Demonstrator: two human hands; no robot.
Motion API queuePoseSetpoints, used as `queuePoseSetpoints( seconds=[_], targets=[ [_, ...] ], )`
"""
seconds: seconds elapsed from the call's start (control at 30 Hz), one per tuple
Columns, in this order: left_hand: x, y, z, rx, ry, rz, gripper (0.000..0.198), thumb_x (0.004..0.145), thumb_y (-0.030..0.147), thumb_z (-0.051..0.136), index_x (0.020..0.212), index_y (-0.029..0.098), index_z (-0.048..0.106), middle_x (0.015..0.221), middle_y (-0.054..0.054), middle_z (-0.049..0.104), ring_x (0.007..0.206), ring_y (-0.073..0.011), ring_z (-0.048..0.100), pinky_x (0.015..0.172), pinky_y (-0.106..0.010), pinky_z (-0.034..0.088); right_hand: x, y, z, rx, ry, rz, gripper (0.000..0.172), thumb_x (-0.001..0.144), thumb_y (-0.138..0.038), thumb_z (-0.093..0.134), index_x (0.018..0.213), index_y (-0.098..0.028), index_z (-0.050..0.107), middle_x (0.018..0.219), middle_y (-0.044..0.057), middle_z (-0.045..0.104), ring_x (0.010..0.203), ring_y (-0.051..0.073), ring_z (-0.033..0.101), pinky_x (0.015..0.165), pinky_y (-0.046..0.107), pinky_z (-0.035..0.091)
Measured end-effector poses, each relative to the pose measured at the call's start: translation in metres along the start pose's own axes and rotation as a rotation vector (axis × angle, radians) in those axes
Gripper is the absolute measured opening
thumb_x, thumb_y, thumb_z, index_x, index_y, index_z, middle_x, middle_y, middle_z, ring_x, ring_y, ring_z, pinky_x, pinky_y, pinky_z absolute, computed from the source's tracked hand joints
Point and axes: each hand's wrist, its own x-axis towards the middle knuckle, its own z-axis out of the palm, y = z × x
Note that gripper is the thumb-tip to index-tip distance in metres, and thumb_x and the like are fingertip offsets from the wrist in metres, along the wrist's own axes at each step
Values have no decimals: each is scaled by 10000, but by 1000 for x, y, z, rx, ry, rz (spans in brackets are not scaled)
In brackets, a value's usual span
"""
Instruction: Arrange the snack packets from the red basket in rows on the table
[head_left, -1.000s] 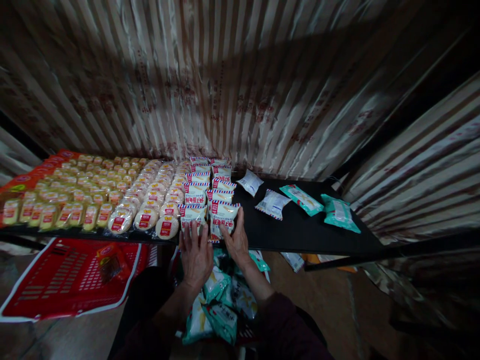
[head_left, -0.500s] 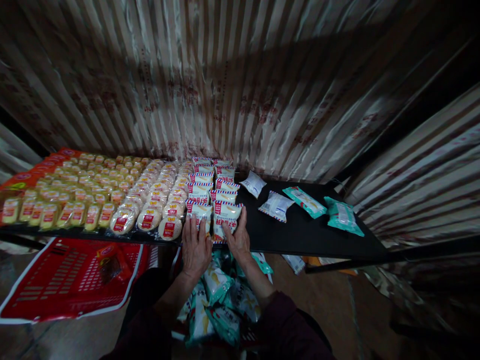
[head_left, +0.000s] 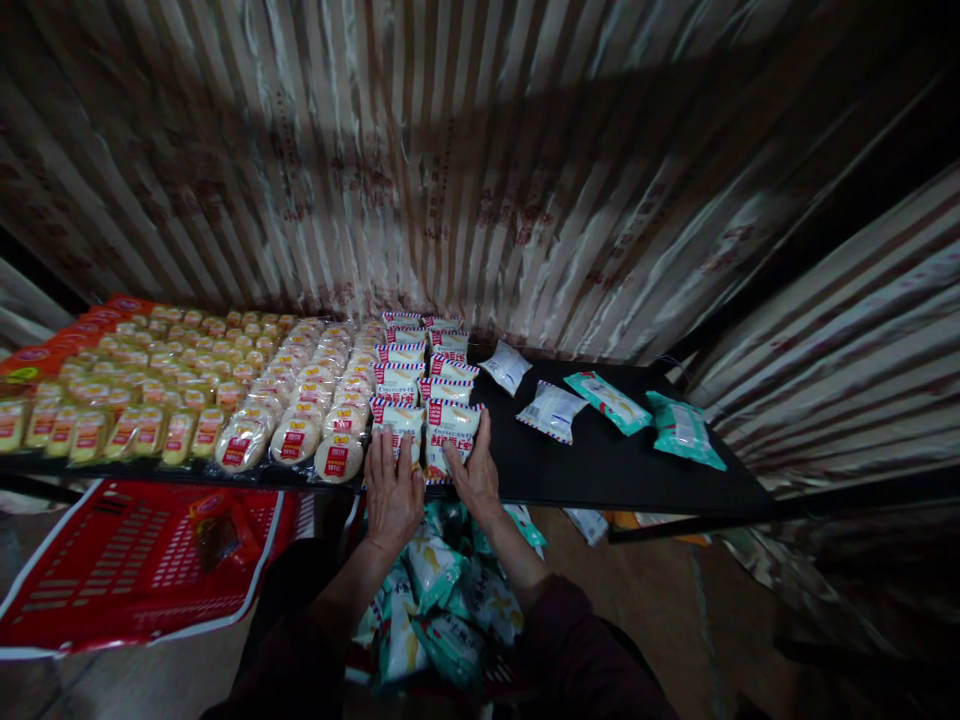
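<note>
Two columns of white snack bags with red lettering and striped edges stand at the front middle of the black shelf. My left hand (head_left: 394,490) lies with its fingers stretched out on the front of the left snack bag (head_left: 397,413). Against the lower right side of the right snack bag (head_left: 452,425) rests my right hand (head_left: 478,477), thumb on its front and fingers spread along its edge. Both hands are open and touch the bags without gripping them. Below my forearms, a heap of green-and-white snack bags (head_left: 435,570) is partly hidden.
Left of my hands stand rows of round wrapped crackers (head_left: 289,435) and small yellow packaged cakes (head_left: 135,430). Two white bags (head_left: 551,410) and two green bags (head_left: 684,430) lie loose on the black shelf (head_left: 600,480). A red basket (head_left: 135,560) sits below left; striped sheeting (head_left: 450,180) hangs behind.
My hands stay at the same two bags, almost still. The view has shifted very slightly; no bag has visibly been moved along the shelf.
</note>
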Motion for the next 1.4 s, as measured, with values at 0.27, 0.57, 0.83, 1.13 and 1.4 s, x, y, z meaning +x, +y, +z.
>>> queuePoseSetpoints(
  seconds=[0.27, 0.57, 0.83, 1.13, 1.4],
  targets=[
    [-2, 1, 2, 37, -13, -27, 549, 893, 213, 450, 1423, 118, 344, 1550, -185, 180, 1443, -327, 96, 1124, -553, 221, 1, -1, -1, 1, 4, -20, 843, 878, -528, 461, 1504, -149, 41, 1463, 169, 396, 1284, 278, 479, 1007, 429, 433],
    [1, 0, 2, 53, -24, -23, 535, 894, 221, 442, 1413, 116, 364, 1547, -185, 184, 1444, -318, 107, 1130, -550, 206, 4, -3, -1, 1, -15, -12, 836, 881, -519, 457, 1503, -139, 47, 1422, 170, 455, 1245, 275, 521, 989, 417, 450],
    [-3, -3, 3, 79, -5, 2, 530, 896, 239, 456, 1404, 107, 381, 1546, -203, 170, 1441, -334, 103, 1119, -558, 206, 1, 2, 0, -47, 23, -32, 870, 868, -550, 467, 1503, -138, 38, 1482, 178, 361, 1319, 301, 432, 1021, 457, 414],
    [-3, -4, 4, 87, 8, 13, 536, 892, 261, 477, 1402, 124, 386, 1535, -199, 217, 1441, -329, 116, 1113, -560, 216, -3, -3, -1, -121, 32, -93, 841, 886, -528, 440, 1502, -119, 41, 1485, 196, 347, 1295, 300, 455, 1019, 449, 409],
    [-3, -5, 2, 120, 7, 39, 524, 902, 274, 468, 1395, 117, 387, 1530, -216, 218, 1441, -331, 110, 1105, -566, 233, -6, -2, 3, -155, 30, -103, 833, 891, -535, 433, 1503, -141, 28, 1466, 194, 379, 1283, 307, 465, 1007, 469, 411]
  ],
)
